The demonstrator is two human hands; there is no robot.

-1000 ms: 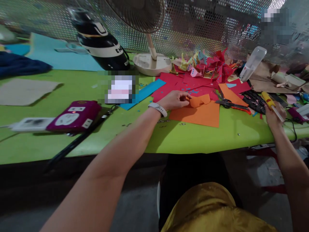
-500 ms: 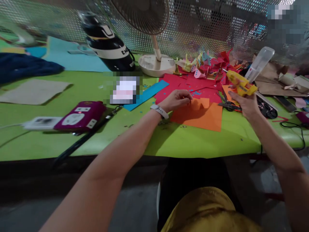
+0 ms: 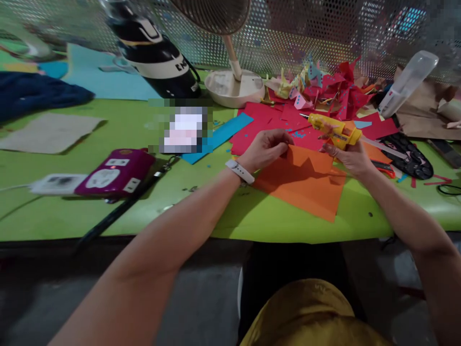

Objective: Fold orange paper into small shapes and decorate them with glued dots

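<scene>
My left hand (image 3: 268, 150) pinches the upper left edge of a sheet of orange paper (image 3: 306, 192), its fingers closed. The sheet's upper part stands raised and casts a jagged shadow below. In my right hand (image 3: 351, 156) is a yellow glue gun (image 3: 336, 129), its metal nozzle pointing left above red paper sheets (image 3: 259, 125). A clear glue stick (image 3: 385, 148) sticks out of its back end. The right fingertips are close to the orange sheet's upper right corner; whether they touch it I cannot tell. Small blue bits lie on the red paper.
Folded paper shapes (image 3: 324, 86) pile up at the back. Nearby stand a fan base (image 3: 230, 91), a tilted black bottle (image 3: 158, 62) and a clear plastic bottle (image 3: 410, 81). Leftward lie a blurred-out phone (image 3: 185, 129), a blue paper strip (image 3: 223, 137) and a purple power socket (image 3: 115, 173).
My right hand has brought the glue gun left and down, closer to my left hand. The orange sheet has turned slightly, its lower right corner now nearer to me. My left hand keeps its pinch.
</scene>
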